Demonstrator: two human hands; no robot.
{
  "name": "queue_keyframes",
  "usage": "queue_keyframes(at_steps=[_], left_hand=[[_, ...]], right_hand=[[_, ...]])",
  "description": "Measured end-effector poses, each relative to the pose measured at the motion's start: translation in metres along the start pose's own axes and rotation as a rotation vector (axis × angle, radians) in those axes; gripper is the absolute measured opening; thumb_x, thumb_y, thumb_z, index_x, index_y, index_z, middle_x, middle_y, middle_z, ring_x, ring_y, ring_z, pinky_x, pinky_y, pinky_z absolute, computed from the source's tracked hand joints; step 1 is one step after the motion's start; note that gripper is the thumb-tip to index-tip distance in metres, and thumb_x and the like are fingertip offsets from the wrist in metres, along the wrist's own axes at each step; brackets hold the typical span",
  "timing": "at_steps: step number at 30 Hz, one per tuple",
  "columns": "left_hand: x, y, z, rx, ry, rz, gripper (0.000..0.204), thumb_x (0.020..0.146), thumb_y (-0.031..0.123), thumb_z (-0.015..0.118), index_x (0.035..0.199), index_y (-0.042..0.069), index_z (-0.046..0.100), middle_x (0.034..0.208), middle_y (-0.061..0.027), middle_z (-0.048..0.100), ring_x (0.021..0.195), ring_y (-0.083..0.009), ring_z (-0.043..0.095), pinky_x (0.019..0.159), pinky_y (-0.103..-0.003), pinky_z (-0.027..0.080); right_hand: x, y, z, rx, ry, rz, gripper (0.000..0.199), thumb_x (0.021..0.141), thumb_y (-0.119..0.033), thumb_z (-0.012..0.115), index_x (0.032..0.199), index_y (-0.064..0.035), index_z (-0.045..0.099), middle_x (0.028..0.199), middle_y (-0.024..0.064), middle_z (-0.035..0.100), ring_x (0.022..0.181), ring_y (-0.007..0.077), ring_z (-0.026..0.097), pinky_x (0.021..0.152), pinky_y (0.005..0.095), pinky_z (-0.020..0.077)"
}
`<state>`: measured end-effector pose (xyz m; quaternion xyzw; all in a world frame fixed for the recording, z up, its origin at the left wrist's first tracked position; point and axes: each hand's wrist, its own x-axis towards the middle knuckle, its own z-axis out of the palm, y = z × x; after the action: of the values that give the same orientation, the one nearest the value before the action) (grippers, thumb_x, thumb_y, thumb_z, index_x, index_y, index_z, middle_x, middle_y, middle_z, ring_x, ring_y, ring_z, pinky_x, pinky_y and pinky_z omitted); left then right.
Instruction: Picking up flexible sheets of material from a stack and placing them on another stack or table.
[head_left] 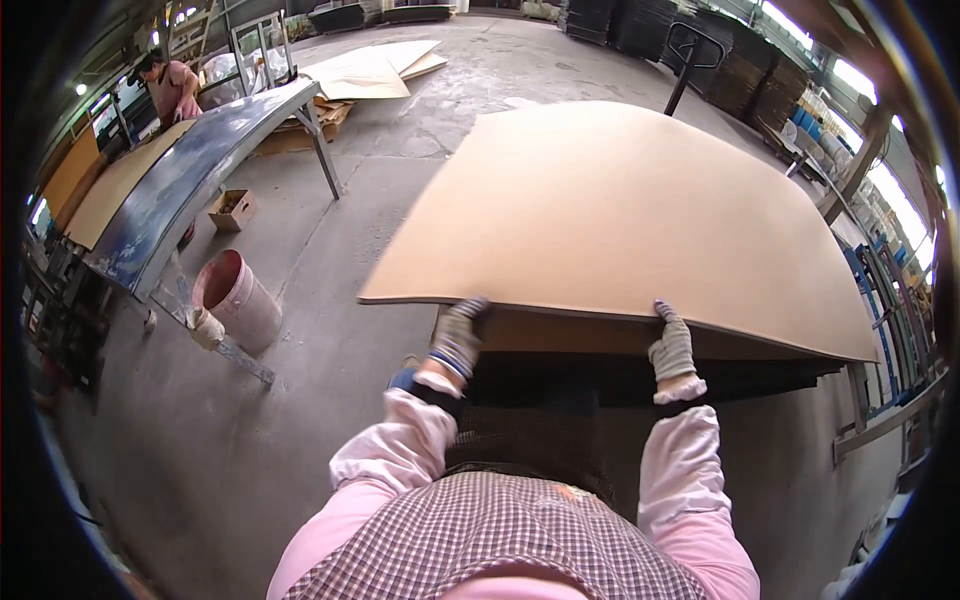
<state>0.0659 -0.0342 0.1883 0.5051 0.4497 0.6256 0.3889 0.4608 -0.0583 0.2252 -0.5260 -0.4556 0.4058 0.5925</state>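
A large tan sheet [620,210] with a thin dark edge spreads out in front of me. Its near edge is raised above another tan sheet [590,335], which lies over a stack of dark sheets [640,376]. My left hand [461,338], in a striped knit glove, is closed on the near edge, left of the middle, and is slightly blurred. Farther right along the same edge, my gloved right hand [674,342] grips it with the thumb on top; its other fingers are hidden underneath.
To the left stands a long blue-topped metal table [200,165], where another person [172,88] bends over. A reddish bucket [238,300] and a cardboard box [232,210] sit on the floor. Behind the sheet rises a black handle [690,60]; metal racks [880,310] line the right.
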Motion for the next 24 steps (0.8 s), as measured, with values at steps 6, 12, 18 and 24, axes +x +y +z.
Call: queue_keyframes(at_steps=[6,12,18,24], left_hand=[[0.018,-0.052,-0.028,-0.838,0.326,-0.663,0.026,0.072,0.009,0.06,0.096,0.002,0.053,0.092,-0.0095,0.057,0.081,-0.021,0.057,0.073,-0.031,0.05],[0.001,-0.046,-0.034,-0.485,0.272,-0.663,0.022,0.067,0.004,0.063,0.088,0.002,0.057,0.08,-0.0082,0.06,0.062,-0.0194,0.058,0.057,-0.03,0.051],[-0.015,-0.101,-0.071,-0.288,0.401,-0.724,0.026,0.059,0.004,0.067,0.084,0.003,0.058,0.075,-0.0078,0.059,0.061,-0.0211,0.055,0.059,-0.032,0.047],[-0.014,-0.139,-0.095,-0.113,0.459,-0.874,0.03,0.055,0.006,0.072,0.08,0.005,0.055,0.072,-0.0057,0.057,0.063,-0.0195,0.052,0.061,-0.033,0.044]], right_hand=[[0.0,0.001,-0.073,0.298,0.492,0.49,0.029,0.064,-0.009,0.068,0.091,-0.0072,0.054,0.09,0.0074,0.056,0.086,0.0212,0.052,0.075,0.035,0.0445],[-0.02,0.047,-0.098,0.441,0.532,0.624,0.025,0.064,-0.009,0.068,0.085,-0.007,0.055,0.088,0.0074,0.058,0.078,0.0251,0.056,0.071,0.0416,0.0479],[-0.016,0.043,-0.061,0.353,0.501,0.69,0.027,0.065,-0.011,0.068,0.088,-0.0063,0.056,0.085,0.0077,0.059,0.074,0.0207,0.057,0.068,0.0345,0.05],[-0.016,0.036,-0.037,0.185,0.538,0.696,0.031,0.062,-0.02,0.072,0.086,-0.0164,0.053,0.089,-0.0002,0.053,0.084,0.016,0.047,0.063,0.0304,0.045]])
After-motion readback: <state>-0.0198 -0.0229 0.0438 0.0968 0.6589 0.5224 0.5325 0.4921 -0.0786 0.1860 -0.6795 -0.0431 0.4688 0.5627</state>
